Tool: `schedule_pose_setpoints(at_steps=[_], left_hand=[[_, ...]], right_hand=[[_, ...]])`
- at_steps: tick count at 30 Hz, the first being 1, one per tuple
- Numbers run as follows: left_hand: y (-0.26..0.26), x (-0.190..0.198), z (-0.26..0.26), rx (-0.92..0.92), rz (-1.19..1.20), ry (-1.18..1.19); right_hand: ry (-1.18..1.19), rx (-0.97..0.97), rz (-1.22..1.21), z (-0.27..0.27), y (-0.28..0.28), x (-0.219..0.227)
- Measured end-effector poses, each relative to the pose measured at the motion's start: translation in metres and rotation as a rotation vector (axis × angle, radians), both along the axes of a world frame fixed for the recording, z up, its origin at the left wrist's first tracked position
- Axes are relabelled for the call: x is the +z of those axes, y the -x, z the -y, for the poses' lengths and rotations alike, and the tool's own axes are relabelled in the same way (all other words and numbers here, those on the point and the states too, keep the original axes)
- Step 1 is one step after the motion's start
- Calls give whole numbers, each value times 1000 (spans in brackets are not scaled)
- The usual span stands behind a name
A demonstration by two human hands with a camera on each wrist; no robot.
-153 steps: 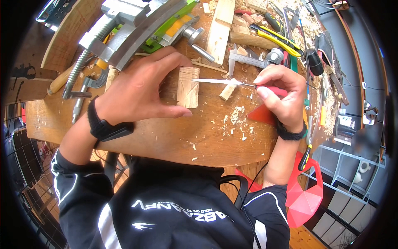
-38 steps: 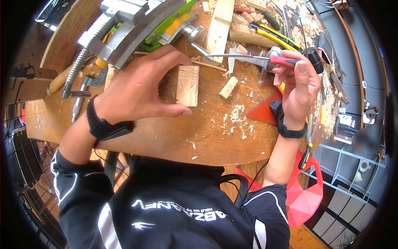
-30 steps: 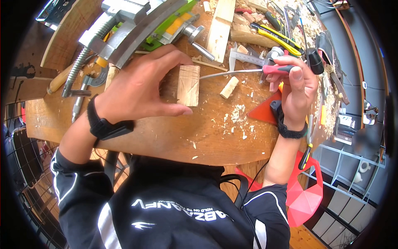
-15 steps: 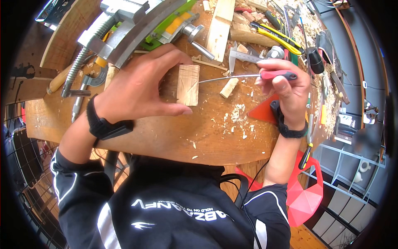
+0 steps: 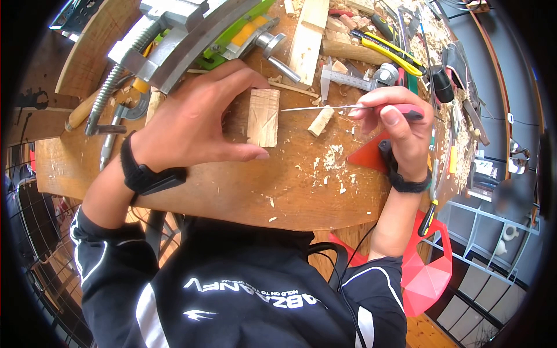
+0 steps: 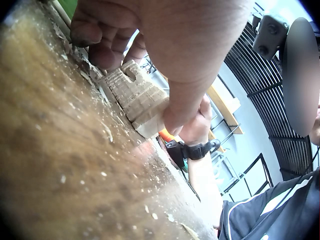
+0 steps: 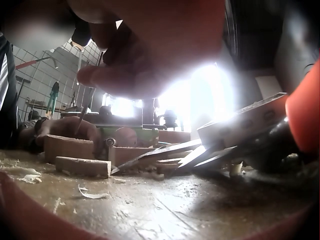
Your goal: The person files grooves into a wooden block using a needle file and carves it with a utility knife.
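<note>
My left hand (image 5: pixel 194 122) grips a pale wooden block (image 5: pixel 263 119), thumb at its near end and fingers around its far end. Carved lines cross the block's top; the left wrist view shows a notch in the block (image 6: pixel 135 97). A slim file (image 5: pixel 400 110) with a red and dark handle is held by my right hand (image 5: pixel 403 130) between thumb and fingers. Its thin blade points left, the tip just right of the block. Beneath the blade lies a small wood offcut (image 5: pixel 320 122), seen in the right wrist view beside the block (image 7: pixel 67 148).
A metal vise (image 5: pixel 174 58) stands at the back left. Vernier calipers (image 5: pixel 348 80), a yellow utility knife (image 5: pixel 389 55) and wood scraps lie behind the right hand. A red-orange triangular piece (image 5: pixel 368 155) lies beside the right wrist. Shavings (image 5: pixel 331 165) litter the wooden table (image 5: pixel 232 194).
My right hand has come down and slightly left from its raised position, bringing the file's blade from over the calipers to beside the block. My left hand and the block have stayed nearly still.
</note>
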State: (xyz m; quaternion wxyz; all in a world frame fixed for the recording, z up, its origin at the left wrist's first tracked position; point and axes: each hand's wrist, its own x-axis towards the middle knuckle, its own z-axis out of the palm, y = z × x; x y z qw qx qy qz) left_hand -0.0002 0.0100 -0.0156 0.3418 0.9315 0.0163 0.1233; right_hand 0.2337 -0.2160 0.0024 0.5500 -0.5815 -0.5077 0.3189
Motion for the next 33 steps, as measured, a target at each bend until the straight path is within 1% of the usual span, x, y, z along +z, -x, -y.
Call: schedule_pose_setpoints(at_steps=[3,6,8,15,17,20,23,25,30,33], left_hand=[[0,0,0,3,-3,-1],[0,-1,0,-1,0,4],[0,-1,0,1,5,0],[0,0,1,4,-6,8],[0,1,0,0,-18,17],[0,-1,1,11,-8,-3],[-1,-2,0,3,40,-20],[0,0,1,5,-2,4],[0,0,0,5,0,-1],[-1,0,0,2,0,2]], right_hand=[[-22,37,-22,0,0,4],[27,71,17,-2,5,6],[46,137,35,-2,2,5],[10,122,23,-3,2,5],[43,161,26,-2,1,4],[23,130,26,-2,1,6],[38,149,23,-2,1,5],[34,135,20,-2,2,7],[12,118,19,-2,1,5],[36,155,16,-1,0,4]])
